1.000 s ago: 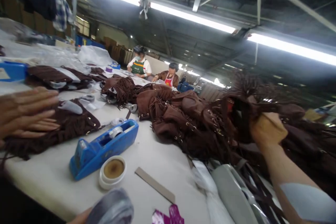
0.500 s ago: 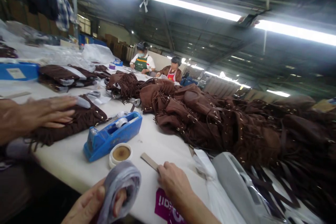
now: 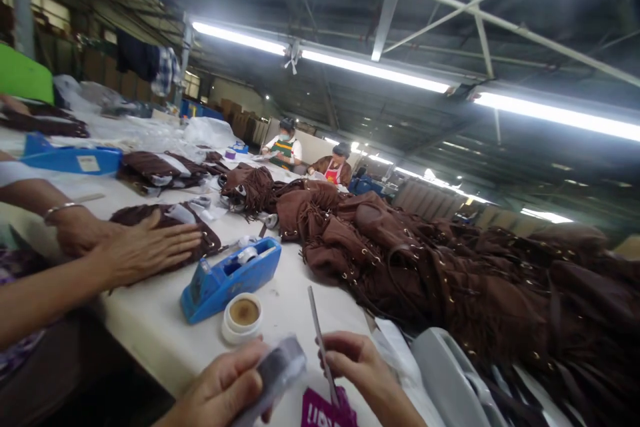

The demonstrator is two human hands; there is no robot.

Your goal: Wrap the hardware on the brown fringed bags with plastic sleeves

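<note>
My left hand [image 3: 220, 383], at the bottom middle, is closed around a coiled strap [image 3: 283, 367] covered in thin, greyish see-through wrapping. To its right, my right hand [image 3: 363, 370] pinches a thin, flat greyish strip [image 3: 315, 313], whose far end points up and away over the table. Below the strip lies a piece of purple packaging [image 3: 320, 412] with white lettering. Just beyond my left hand stand a white round tub [image 3: 235, 335] with a brownish inside and a blue tape dispenser [image 3: 210, 297] with a roll on it.
At the left, a co-worker's two hands [image 3: 145, 247] press on a folded brown fringed bag [image 3: 207, 230]. A long heap of brown bags [image 3: 360, 227] fills the right. A grey plastic device [image 3: 445, 373] stands near right. Two people [image 3: 337, 167] sit beyond the table [image 3: 295, 273].
My right hand has raised the strip off the table and turned it. The coil in my left hand now shows edge-on. The co-worker's second hand has come into view; the camera view has shifted.
</note>
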